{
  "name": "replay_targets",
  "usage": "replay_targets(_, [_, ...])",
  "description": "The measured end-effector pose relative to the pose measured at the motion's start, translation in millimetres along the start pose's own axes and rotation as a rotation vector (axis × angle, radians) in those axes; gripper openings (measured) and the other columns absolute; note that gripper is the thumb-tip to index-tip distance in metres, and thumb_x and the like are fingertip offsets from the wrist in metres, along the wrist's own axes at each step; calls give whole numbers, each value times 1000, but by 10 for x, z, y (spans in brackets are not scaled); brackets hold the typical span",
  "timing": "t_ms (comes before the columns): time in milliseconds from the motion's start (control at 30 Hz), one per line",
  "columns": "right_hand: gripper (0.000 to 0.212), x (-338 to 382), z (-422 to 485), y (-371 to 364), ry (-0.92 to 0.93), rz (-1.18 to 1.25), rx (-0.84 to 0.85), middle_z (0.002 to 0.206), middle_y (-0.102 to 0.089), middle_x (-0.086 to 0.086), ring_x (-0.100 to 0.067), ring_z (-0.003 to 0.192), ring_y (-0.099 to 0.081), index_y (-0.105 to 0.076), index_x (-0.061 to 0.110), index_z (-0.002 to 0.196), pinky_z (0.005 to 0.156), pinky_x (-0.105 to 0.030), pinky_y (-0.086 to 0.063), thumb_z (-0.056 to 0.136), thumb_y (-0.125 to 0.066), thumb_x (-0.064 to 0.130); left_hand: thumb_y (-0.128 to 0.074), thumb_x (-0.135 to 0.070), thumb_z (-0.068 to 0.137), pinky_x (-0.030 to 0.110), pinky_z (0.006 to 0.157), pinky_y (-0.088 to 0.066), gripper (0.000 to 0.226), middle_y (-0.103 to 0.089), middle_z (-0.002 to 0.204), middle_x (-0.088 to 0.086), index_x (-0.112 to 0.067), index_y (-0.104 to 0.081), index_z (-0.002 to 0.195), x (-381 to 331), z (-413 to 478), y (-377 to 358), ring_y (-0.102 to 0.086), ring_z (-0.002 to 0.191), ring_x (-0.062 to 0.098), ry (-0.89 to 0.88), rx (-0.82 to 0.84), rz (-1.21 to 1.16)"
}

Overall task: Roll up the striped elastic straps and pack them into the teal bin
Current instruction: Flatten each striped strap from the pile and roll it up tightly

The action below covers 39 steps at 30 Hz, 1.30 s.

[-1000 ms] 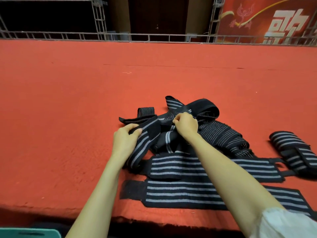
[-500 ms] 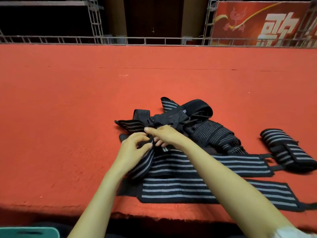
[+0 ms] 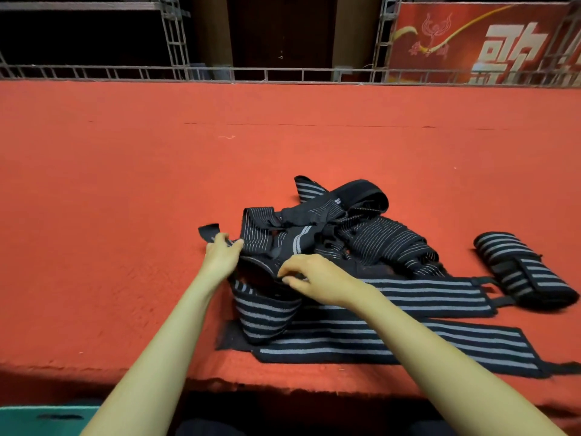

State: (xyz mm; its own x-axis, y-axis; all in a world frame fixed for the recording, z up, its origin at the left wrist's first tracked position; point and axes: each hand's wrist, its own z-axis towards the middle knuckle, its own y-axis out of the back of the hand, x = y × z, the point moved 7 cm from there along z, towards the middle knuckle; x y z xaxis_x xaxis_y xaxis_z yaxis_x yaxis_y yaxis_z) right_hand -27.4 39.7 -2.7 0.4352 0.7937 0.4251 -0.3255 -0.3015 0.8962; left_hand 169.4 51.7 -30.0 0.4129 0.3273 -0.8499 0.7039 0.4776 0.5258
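Only partly visible, teal bin (image 3: 19, 420) at bottom-left corner.

Hands (image 3: 221, 256) (image 3: 314, 276) on tangled straps (image 3: 361, 234)

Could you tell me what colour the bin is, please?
The bin is teal; head view.

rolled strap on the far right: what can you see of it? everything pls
The rolled strap is black, elastic-looking webbing with pale grey stripes, wound into a thick bundle lying on its side on the red carpet, set diagonally. A striped flap crosses its middle and seems to hold it closed. It lies apart from the tangled pile, to its right. Thin black loops at the end of the flat strap reach its near side; contact unclear.
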Motion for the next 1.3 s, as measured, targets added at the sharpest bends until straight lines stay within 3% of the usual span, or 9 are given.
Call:
replay_targets(167, [31,-104,141,144,-149,185,-46,91,-68,-2,-12,78,-59,-69,12,99,73,-25,-43,98,-48,35,-80,-22,72,41,94,-48,41,-58,116,10,-16,-60,108,0,-25,-77,-57,107,28,-8,-20,-98])
replay_targets(233, [25,-159,327,231,-175,144,-127,108,-66,-1,-9,91,-57,-65,13,114,80,-22,-42,96,-54,27,-80,-22,71,45,93,-48,42,-58,116,10,-17,-60,107,23,-47,-88,-58,107,29,-21,-13,-108])
replay_targets(333, [40,-218,690,127,-194,-7,-69,122,-61,-6,-21,116,-51,-58,14,128,97,-36,-43,90,-63,28,-80,-15,70,44,98,-44,48,-52,121,9,-18,-57,112,16,-90,-66,-54,110,26,-64,-28,-78])
replay_targets(467, [46,-238,996,-85,-217,-168,39,121,-63,-7,-26,118,-49,-61,14,125,97,-45,-43,87,-65,39,-76,-3,73,27,86,-43,53,-35,119,-1,-17,-53,119,-74,-160,44,-52,93,19,-168,-143,-88])
replay_targets(733, [33,-301,1043,-118,-273,107,8,108,-69,-5,-20,101,-62,-67,11,109,90,-39,-50,89,-63,37,-72,-2,78,6,67,-44,49,-40,122,-6,-19,-52,119,-150,-244,126,-57,90,12,-294,-217,-220])
replay_targets(1033, [14,-809,838,548,-630,63,-426,76,-62,-9,-30,81,-55,-61,14,69,79,-37,-46,81,-56,21,-69,2,78,4,67,-44,35,-45,114,-3,-21,-54,100,-206,-334,394,-60,92,20,-373,-331,-262])
replay_targets(1100, [16,-914,777,657,-682,47,-393,97,-65,-14,-34,100,-55,-66,13,93,88,-40,-44,88,-58,26,-68,2,80,8,69,-45,36,-43,116,-5,-22,-52,102,-227,-360,437,-58,95,18,-395,-314,-212])
replay_targets(1167, [42,-765,784,686,-623,-39,-353,125,-58,-14,-35,120,-48,-54,8,124,96,-42,-41,93,-57,36,-67,1,81,10,71,-44,38,-41,118,-6,-22,-51,106,-282,-407,408,-56,94,17,-430,-300,-168])
replay_targets(1300, [50,-186,809,312,-465,307,-142,99,-66,-5,-22,91,-60,-64,7,102,79,-35,-45,96,-43,52,-70,0,79,6,71,-45,41,-41,117,-5,-19,-53,112,-485,-585,315,-56,89,14,-535,-324,-207])
